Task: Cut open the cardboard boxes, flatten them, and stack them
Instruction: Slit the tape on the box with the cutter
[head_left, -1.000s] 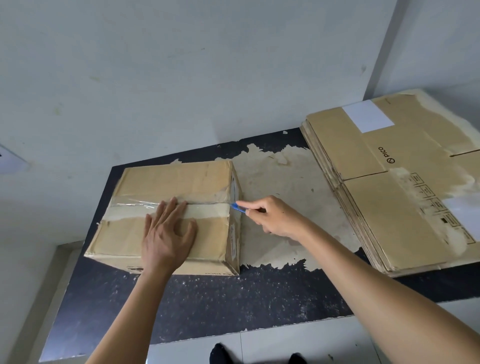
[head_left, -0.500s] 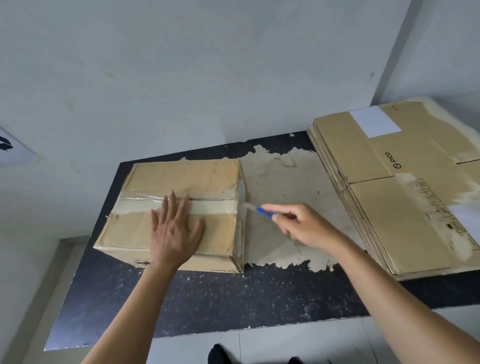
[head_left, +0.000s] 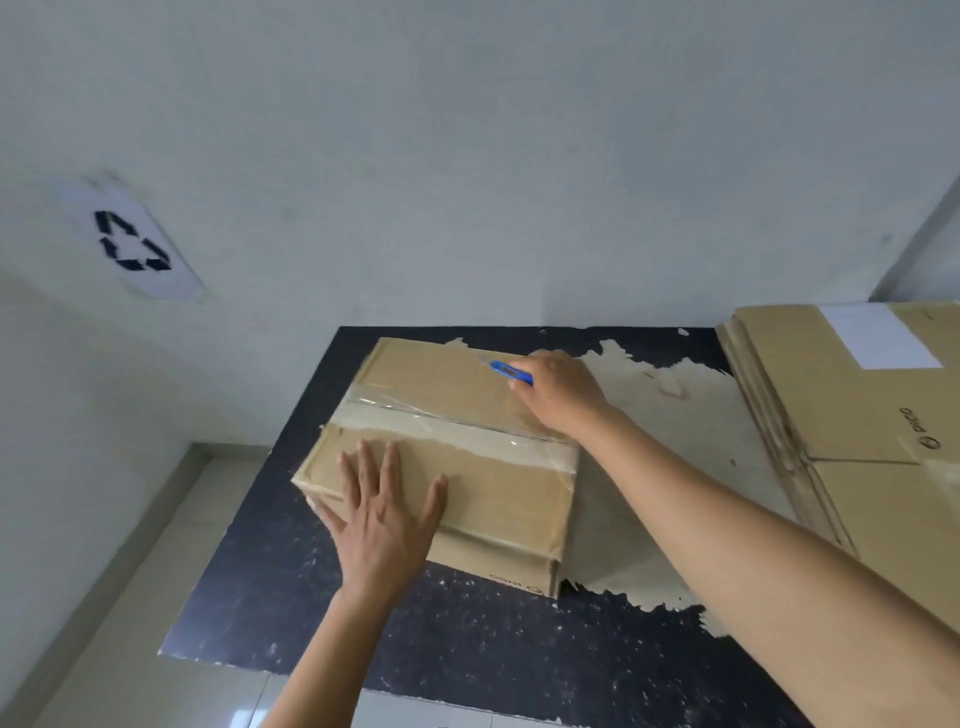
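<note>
**While the left hand pinned the box, the right hand held a knife over its far flap**

As the box lay closed on the dark table, left of centre and close to the wall, both hands were on its top face.

Left hand: flat on the near-left part of the top, palm down. Fingers straight and spread, pointing away from the person, thumb out to the right. The heel of the hand overhung the near edge. It gripped nothing. The forearm came up from the bottom of the view.

Right hand: on the far-right part of the top, beyond the tape, fingers curled round the blue knife. The arm reached in diagonally from the lower right, passing over the box's right edge.

Knife: long axis ran from near-right to far-left. The tip pointed left and away, over the far flap, near the far edge. Whether the blade touched the cardboard could not be told.

Box: sat skewed, its near-right corner turned toward the person. The tape ran across the top from left to right, between the two hands.

A stack of flattened boxes lay at the table's right end, well apart from the box.
</note>
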